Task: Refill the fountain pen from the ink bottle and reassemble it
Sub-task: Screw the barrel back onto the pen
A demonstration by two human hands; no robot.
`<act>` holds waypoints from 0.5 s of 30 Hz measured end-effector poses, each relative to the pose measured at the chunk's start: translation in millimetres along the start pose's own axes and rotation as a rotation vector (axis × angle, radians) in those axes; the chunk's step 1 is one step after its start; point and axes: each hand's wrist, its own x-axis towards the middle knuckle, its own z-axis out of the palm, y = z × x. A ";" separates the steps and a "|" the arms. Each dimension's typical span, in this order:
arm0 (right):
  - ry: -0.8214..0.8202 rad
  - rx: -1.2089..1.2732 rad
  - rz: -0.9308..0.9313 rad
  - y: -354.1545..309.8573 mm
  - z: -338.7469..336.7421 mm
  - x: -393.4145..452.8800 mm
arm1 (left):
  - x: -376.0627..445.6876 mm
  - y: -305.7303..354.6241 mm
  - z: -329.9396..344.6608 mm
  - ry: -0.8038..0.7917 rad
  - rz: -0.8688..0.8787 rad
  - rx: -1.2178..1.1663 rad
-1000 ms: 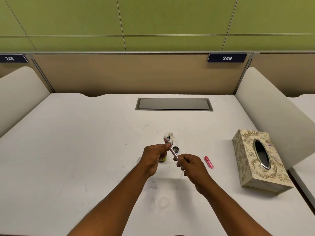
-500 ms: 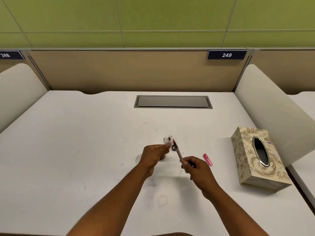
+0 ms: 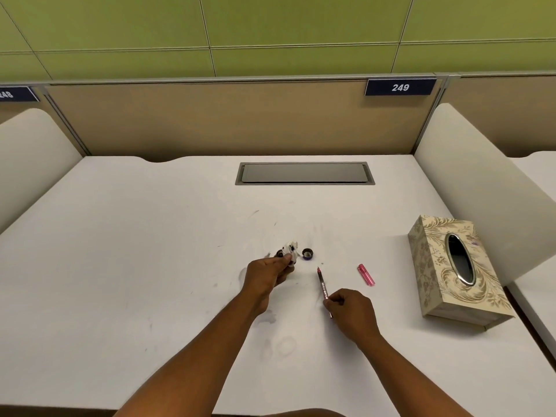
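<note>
While the right hand [image 3: 350, 311], low and right of the frame's centre, pinches the rear end of the pen [image 3: 323, 285], the slim pink barrel runs up and slightly left from the fingers, its pointed tip aimed toward the upper middle of the frame and raised clear of the white desk [image 3: 150, 236]. The left hand [image 3: 269, 276], just left of centre, is closed on a crumpled white tissue [image 3: 291, 249] at its fingertips; a small dark object, probably the ink bottle [image 3: 280, 253], sits partly hidden behind that tissue. Immediately right of the tissue lies the round dark bottle cap [image 3: 307, 253], open side up, a short way beyond the pen's tip.

The pink pen cap [image 3: 366, 274] lies flat on the desk to the right of the pen, its long axis slanting from upper left to lower right, roughly parallel to the barrel. It is nearer the right hand than the left, so capping would likely fall to that side once the tissue hand takes over the barrel. A patterned tissue box [image 3: 433, 266] stands at the right edge.
</note>
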 end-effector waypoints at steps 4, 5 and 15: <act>0.023 -0.053 -0.011 3.0 4.8 1.5 | -1.7 0.1 -4.4 0.030 -0.022 -0.008; 0.026 -0.061 -0.012 3.9 5.6 1.6 | -1.5 -0.1 -6.2 0.036 -0.023 -0.009; 0.052 -0.123 -0.024 5.4 9.2 4.3 | -2.6 -4.6 -11.3 0.042 -0.051 -0.007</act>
